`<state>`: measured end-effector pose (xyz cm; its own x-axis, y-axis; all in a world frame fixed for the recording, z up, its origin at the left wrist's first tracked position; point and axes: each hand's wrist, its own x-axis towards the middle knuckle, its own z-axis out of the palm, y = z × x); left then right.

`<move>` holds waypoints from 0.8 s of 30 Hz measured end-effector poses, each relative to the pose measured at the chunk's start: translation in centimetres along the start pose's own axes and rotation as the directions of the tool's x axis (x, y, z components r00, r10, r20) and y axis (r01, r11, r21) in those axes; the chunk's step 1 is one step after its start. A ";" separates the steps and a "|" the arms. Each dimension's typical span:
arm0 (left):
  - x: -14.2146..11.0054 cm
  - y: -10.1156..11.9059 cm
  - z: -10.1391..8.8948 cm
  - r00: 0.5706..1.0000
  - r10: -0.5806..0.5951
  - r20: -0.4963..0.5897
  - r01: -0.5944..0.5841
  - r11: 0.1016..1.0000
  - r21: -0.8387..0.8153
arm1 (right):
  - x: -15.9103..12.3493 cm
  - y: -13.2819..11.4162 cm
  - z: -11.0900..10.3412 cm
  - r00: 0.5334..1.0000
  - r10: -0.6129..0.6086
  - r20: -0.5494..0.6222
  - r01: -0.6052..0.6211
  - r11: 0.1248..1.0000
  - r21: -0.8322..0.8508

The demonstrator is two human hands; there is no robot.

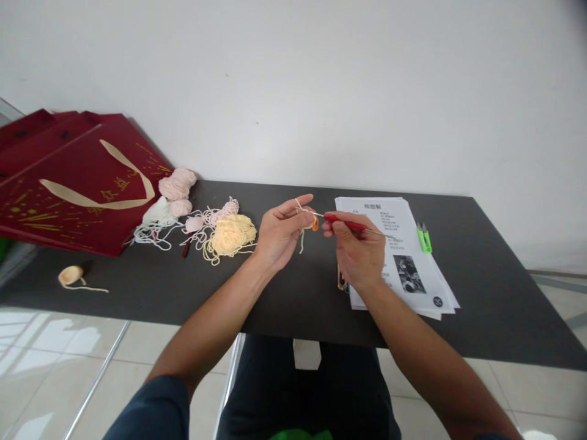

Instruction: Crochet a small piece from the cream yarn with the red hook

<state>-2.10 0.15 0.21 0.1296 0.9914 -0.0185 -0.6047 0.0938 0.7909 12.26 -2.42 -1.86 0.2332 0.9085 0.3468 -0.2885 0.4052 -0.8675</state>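
My right hand (360, 247) is closed around the red handle of a crochet hook (351, 224), whose thin metal shaft points left. The hook's tip meets pale yarn at the fingers of my left hand (284, 229). That hand pinches a small pale crochet piece, mostly hidden behind the thumb. A strand of yarn loops over the raised index finger, and a loose tail hangs below. An orange stitch marker (315, 223) dangles by the piece. To the left lies a ball of yellow yarn (233, 235), with a strand running toward my left wrist.
Printed sheets (389, 263) lie under and beyond my right hand, with green thread snips (424, 237) on their right edge. Pink yarn (178, 183) and white yarn (156, 212) rest by dark red gift bags (77, 183). A small cream crocheted piece (71, 275) sits front left on the dark table (486, 293).
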 end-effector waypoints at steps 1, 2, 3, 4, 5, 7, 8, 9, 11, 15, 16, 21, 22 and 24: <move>-0.1 0.0 0.1 1.000 0.013 0.005 -0.013 1.000 0.018 | 0.3 -0.1 0.0 0.999 0.037 0.000 -0.037 0.998 0.051; -0.1 0.0 0.1 1.000 0.026 0.007 -0.026 0.999 0.034 | 0.5 -0.2 0.0 0.998 0.062 0.008 -0.062 0.994 0.088; -0.2 0.0 0.2 0.999 0.038 0.007 -0.039 0.998 0.048 | 0.7 -0.4 0.0 0.997 0.079 0.015 -0.080 0.990 0.113; -0.2 0.1 0.2 0.999 0.047 0.006 -0.048 0.997 0.059 | 0.9 -0.5 -0.1 0.996 0.087 0.022 -0.089 0.988 0.128; -0.2 0.1 0.3 0.999 0.053 0.005 -0.053 0.996 0.066 | 1.0 -0.7 -0.1 0.996 0.089 0.029 -0.092 0.986 0.138; -0.2 0.1 0.3 0.998 0.058 0.004 -0.058 0.996 0.074 | 1.1 -0.9 -0.2 0.996 0.084 0.037 -0.088 0.985 0.149; -0.2 0.1 0.2 0.998 0.061 0.007 -0.061 0.995 0.076 | 1.1 -1.0 -0.2 0.996 0.077 0.038 -0.082 0.985 0.152; -0.2 0.0 0.2 0.998 0.065 0.010 -0.065 0.995 0.078 | 1.2 -1.1 -0.3 0.997 0.070 0.038 -0.075 0.985 0.153; -0.2 0.0 0.0 0.997 0.074 0.021 -0.075 0.994 0.085 | 1.2 -1.2 -0.4 0.998 0.059 0.038 -0.064 0.986 0.153; 0.0 0.1 -0.3 0.994 0.094 0.047 -0.098 0.990 0.098 | 1.5 -1.4 -0.6 0.998 0.041 0.040 -0.047 0.984 0.170; 0.0 0.1 -0.3 0.994 0.098 0.051 -0.103 0.989 0.102 | 1.5 -1.4 -0.6 0.998 0.036 0.041 -0.043 0.983 0.177; 0.0 0.3 -0.4 0.994 0.096 0.060 -0.103 0.986 0.128 | 1.6 -1.5 -0.7 0.998 0.011 0.056 -0.021 0.983 0.180; 0.0 0.3 -0.4 0.993 0.094 0.064 -0.102 0.986 0.130 | 1.5 -1.5 -0.8 0.998 0.001 0.058 -0.010 0.985 0.169; -0.1 0.4 -0.4 0.993 0.095 0.069 -0.104 0.986 0.132 | 1.5 -1.5 -0.8 0.998 -0.024 0.058 0.016 0.991 0.136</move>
<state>-2.65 0.17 0.27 0.1254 0.9871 0.0993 -0.5057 -0.0225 0.8624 13.82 -1.79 -0.36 0.1856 0.9027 0.3881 -0.4079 0.4302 -0.8054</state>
